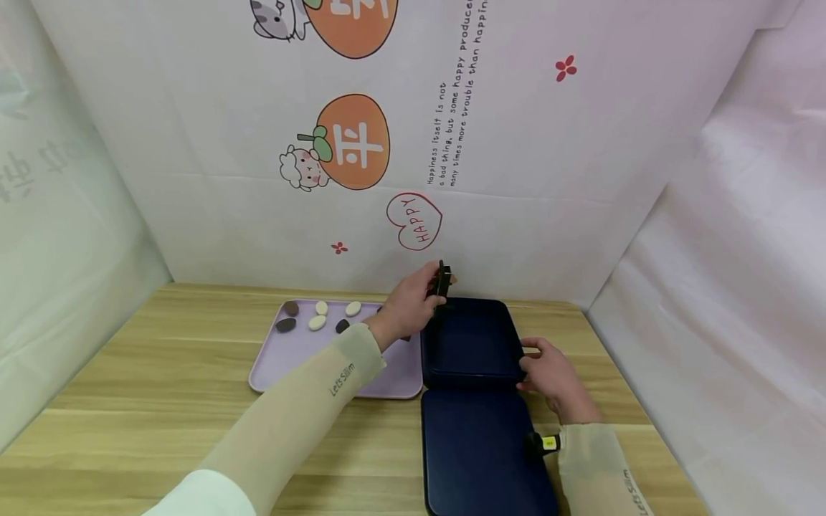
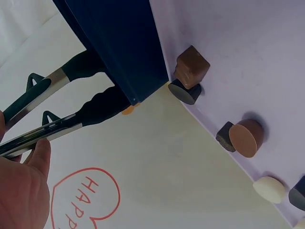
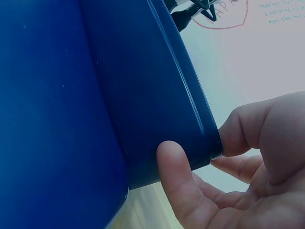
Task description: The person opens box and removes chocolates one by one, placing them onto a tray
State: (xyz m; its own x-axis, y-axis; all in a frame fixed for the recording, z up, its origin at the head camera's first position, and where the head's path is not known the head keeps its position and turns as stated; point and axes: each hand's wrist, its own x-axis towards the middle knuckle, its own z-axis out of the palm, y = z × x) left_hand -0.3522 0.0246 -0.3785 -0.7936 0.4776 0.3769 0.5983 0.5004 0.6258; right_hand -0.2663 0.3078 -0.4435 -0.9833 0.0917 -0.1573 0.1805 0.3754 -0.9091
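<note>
My left hand holds tongs with metal arms and black tips, above the back left corner of a dark blue box. The box's wall hides the tong tips in the left wrist view, so I cannot tell whether they pinch anything. At the box's right side, my right hand grips its wall, the thumb against one face and fingers beyond the edge. Left of the box, a lilac tray carries several chocolate-like pieces, among them a brown square one and a brown round one.
A dark blue lid lies in front of the box, with a black and yellow object by the right wrist. White pieces lie at the tray's back. A printed white sheet rises behind the wooden table.
</note>
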